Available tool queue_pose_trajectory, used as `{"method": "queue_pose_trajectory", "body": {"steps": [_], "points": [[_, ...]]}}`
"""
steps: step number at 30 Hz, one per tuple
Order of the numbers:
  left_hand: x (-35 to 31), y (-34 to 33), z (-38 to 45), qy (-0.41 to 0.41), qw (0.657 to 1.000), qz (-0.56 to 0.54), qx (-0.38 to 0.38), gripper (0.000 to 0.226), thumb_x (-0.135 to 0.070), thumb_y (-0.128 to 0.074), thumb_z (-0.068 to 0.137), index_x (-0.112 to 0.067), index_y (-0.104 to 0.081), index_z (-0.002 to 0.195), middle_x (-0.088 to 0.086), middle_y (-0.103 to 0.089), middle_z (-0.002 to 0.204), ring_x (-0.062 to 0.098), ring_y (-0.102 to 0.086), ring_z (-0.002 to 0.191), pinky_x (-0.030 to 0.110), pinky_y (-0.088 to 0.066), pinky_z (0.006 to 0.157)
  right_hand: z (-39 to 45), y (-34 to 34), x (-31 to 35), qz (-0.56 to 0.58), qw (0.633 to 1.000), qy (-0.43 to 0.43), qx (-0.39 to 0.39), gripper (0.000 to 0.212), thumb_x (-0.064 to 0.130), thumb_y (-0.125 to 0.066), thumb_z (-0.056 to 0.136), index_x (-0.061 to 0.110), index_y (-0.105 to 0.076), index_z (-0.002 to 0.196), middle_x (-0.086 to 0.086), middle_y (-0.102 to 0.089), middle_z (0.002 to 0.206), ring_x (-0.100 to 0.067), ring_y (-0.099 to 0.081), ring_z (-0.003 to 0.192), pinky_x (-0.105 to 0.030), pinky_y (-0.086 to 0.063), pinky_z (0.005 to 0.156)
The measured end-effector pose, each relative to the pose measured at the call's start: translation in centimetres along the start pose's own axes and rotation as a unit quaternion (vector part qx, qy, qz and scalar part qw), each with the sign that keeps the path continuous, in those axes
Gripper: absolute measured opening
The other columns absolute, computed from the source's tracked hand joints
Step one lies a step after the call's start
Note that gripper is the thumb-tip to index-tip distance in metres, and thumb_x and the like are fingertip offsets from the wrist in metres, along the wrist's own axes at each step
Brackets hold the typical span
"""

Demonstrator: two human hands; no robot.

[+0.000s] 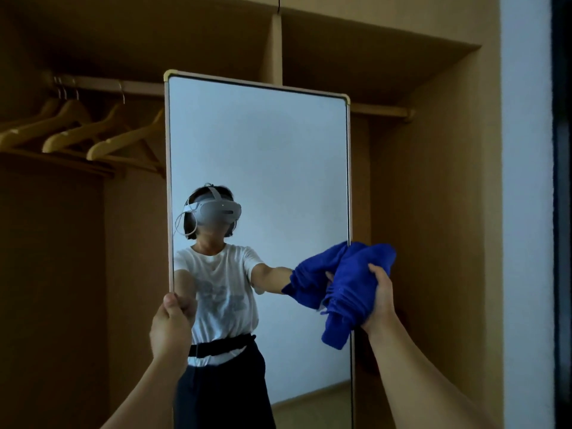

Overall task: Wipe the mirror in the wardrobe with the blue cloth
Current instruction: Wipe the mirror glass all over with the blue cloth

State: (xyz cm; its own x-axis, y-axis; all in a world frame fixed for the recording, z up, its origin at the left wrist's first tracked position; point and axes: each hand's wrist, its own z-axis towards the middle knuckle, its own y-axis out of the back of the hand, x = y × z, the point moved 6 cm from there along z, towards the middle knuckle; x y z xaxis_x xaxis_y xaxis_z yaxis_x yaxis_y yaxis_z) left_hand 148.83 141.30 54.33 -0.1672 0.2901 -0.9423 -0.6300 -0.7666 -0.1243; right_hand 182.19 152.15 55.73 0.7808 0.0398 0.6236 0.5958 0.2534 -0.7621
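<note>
A tall mirror [263,144] in a pale frame stands upright inside the brown wardrobe, filling the middle of the head view. My left hand [171,328] grips the mirror's left frame edge at about mid height. My right hand [379,300] is shut on a bunched blue cloth [353,286], which is pressed against the mirror's right edge and hangs over it. The glass reflects a person in a white shirt with a headset, and the cloth.
Three wooden hangers [77,131] hang from a rail [380,110] at the upper left, behind the mirror. A vertical divider [276,48] rises above the mirror. The wardrobe's side panel [448,212] and a white wall [526,181] stand to the right.
</note>
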Motion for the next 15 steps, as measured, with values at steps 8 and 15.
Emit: {"method": "queue_pose_trajectory", "body": {"steps": [8,15], "points": [[-1.1,1.6,-2.7,0.011,1.0,0.0,-0.007,0.042,-0.043,-0.023,0.102,-0.03,-0.05,0.072,0.009,-0.058,0.091,0.028,-0.055,0.088,0.042,-0.044,0.084,-3.4,0.2,1.2,-0.044,0.998,0.023,-0.028,0.061,0.046,-0.041,0.089,0.0,-0.052,0.127,-0.021,-0.061,0.115,-0.033,-0.06,0.098,-0.043,-0.047,0.086],[-2.0,3.0,-4.8,0.016,1.0,-0.021,0.011,0.04,-0.04,-0.025,0.102,-0.027,-0.052,0.076,0.006,-0.055,0.089,0.026,-0.052,0.088,0.037,-0.04,0.08,-6.9,0.3,2.4,-0.066,0.995,0.047,-0.06,0.059,0.045,-0.044,0.087,0.001,-0.053,0.125,-0.021,-0.059,0.116,-0.033,-0.06,0.094,-0.042,-0.049,0.082]]}}
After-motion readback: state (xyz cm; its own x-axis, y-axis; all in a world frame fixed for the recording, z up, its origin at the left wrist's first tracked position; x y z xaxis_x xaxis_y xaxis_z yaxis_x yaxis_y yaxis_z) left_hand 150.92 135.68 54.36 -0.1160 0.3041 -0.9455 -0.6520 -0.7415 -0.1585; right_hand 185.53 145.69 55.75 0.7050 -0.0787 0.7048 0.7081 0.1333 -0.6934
